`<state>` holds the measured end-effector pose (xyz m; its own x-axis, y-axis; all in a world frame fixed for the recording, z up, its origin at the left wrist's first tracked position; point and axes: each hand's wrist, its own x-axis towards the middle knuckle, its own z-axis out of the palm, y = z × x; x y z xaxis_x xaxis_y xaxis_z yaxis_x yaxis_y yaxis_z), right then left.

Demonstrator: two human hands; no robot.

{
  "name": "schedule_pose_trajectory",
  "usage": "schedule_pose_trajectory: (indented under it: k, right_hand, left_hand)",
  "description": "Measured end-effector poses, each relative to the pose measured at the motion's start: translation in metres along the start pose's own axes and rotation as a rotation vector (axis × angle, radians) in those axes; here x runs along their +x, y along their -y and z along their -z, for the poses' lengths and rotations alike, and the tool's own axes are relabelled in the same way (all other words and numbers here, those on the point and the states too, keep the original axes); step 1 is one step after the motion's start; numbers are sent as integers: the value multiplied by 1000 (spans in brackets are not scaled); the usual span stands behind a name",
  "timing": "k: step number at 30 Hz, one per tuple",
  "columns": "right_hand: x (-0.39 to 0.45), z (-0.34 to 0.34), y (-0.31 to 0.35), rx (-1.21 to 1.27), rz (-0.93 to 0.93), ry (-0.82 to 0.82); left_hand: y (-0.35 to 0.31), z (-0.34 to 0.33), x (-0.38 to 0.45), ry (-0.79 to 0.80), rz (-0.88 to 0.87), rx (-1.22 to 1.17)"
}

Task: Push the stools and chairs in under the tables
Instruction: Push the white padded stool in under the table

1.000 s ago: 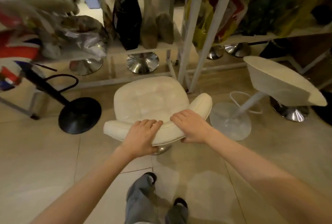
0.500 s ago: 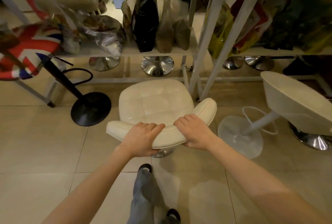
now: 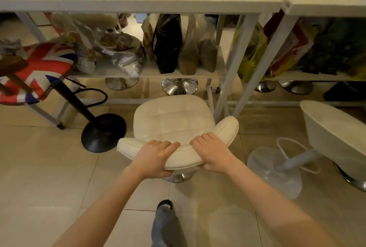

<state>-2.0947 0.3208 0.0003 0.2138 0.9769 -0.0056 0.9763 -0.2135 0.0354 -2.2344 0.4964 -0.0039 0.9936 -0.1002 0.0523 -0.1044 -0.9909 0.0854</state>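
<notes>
Pale floor tiles [image 3: 49,167] run under a white table [image 3: 138,6]. We hold the cream stool [image 3: 174,120] by its backrest, left hand [image 3: 153,159] and right hand [image 3: 212,155] both wrapped on it. Its seat lies straight ahead, front edge near the table's lower shelf [image 3: 150,72].

Place: you're likely in a café or bar.
Evidence: high white tables [image 3: 138,6], swivel bar stools [image 3: 174,120], stocked shelf [image 3: 150,72], tiled floor [image 3: 39,167].
</notes>
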Motion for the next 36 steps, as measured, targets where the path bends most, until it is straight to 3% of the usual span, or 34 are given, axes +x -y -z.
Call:
schedule_pose_trajectory:
  k: [27,36]
  right_hand:
    - [144,-3,-82,50,-61,-35]
    - [158,-4,-69,64,-115,4]
  left_hand:
    - [140,2,105,-43,-44,50]
    - [163,4,101,-36,-89,22]
